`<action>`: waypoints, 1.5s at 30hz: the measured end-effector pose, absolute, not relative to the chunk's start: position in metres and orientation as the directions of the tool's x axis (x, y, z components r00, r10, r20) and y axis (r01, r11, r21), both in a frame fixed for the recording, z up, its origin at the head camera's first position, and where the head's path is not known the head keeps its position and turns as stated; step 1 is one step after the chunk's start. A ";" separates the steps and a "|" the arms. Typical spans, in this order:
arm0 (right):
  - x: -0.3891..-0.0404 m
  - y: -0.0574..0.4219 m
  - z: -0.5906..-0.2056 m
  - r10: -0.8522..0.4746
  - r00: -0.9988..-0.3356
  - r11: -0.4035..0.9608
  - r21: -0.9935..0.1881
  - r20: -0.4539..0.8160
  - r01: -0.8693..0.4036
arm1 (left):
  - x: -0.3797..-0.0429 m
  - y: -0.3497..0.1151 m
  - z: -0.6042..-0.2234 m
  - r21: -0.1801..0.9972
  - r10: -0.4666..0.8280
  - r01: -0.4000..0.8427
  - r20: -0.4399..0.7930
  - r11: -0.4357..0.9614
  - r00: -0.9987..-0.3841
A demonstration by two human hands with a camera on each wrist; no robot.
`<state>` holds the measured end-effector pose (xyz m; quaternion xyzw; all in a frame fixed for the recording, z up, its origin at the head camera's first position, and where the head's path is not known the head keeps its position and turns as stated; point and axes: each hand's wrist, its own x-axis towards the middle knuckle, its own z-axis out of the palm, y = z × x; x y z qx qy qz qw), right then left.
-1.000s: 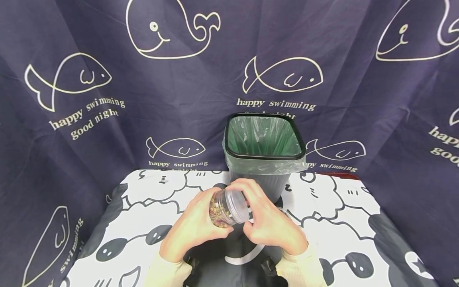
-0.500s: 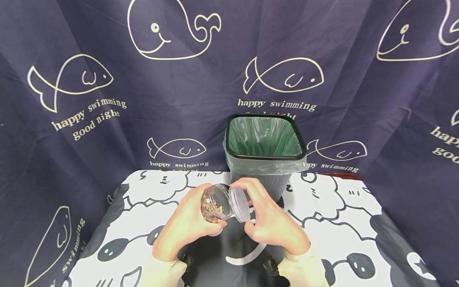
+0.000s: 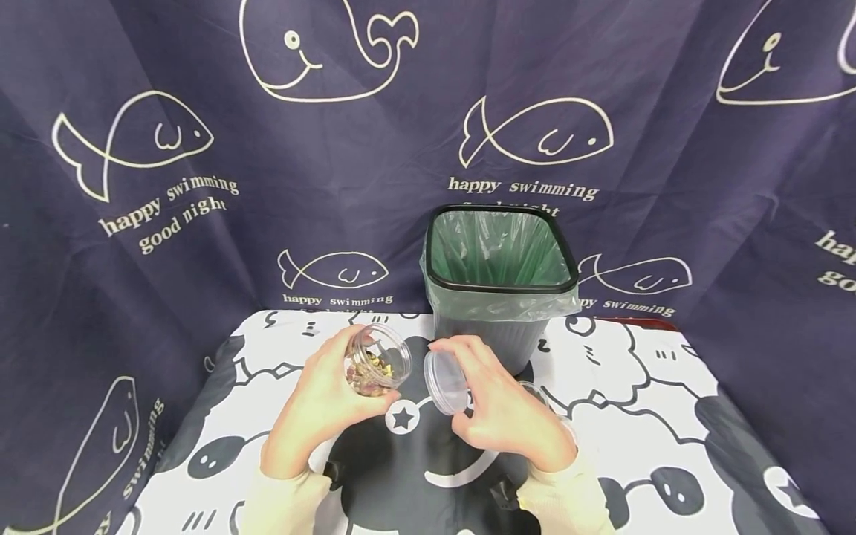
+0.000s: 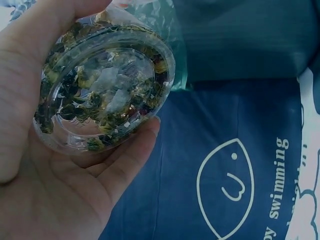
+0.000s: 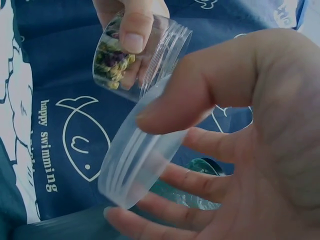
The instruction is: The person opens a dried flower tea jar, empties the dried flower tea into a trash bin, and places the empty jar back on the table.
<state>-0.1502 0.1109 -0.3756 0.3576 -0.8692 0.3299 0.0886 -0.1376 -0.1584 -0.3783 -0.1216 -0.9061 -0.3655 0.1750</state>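
A clear plastic jar [image 3: 374, 364], partly filled with dried flowers, is gripped by my left hand [image 3: 321, 405] over the left part of the table. It tilts with its open mouth toward the right. The left wrist view shows the jar's round base [image 4: 107, 90], with yellow-green and dark pieces behind it. My right hand [image 3: 508, 416] pinches a translucent screw lid [image 3: 446, 383] between thumb and fingers, apart from the jar. In the right wrist view the ridged side of the lid [image 5: 135, 155] shows, and the jar's threaded neck stands behind it.
A grey trash bin [image 3: 484, 338] with a black rim and a thin plastic liner stands at the back of the table. Another clear round container [image 3: 537, 392] is partly hidden behind my right hand. A dark blue printed curtain [image 3: 334, 186] hangs behind the patterned tablecloth [image 3: 622, 386].
The lid has come off the jar. My left hand has carried the jar leftward and turned its mouth upward, while my right hand has stayed nearly in place with the lid.
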 end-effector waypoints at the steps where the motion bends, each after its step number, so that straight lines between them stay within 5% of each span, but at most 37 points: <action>1: -0.150 0.111 -0.376 -0.561 -0.736 0.537 -0.509 0.380 -0.673 | -0.138 -0.159 -0.378 0.626 0.085 0.341 0.401 0.701 -0.912; 31: -0.161 0.070 -0.435 -0.489 -0.865 0.817 -0.407 -0.111 -0.409 | -0.139 -0.162 -0.377 0.637 0.079 0.357 0.422 0.683 -0.903; 45: -0.167 0.065 -0.450 -0.444 -0.880 0.856 -0.369 -0.168 -0.361 | -0.141 -0.162 -0.379 0.628 0.077 0.355 0.425 0.693 -0.902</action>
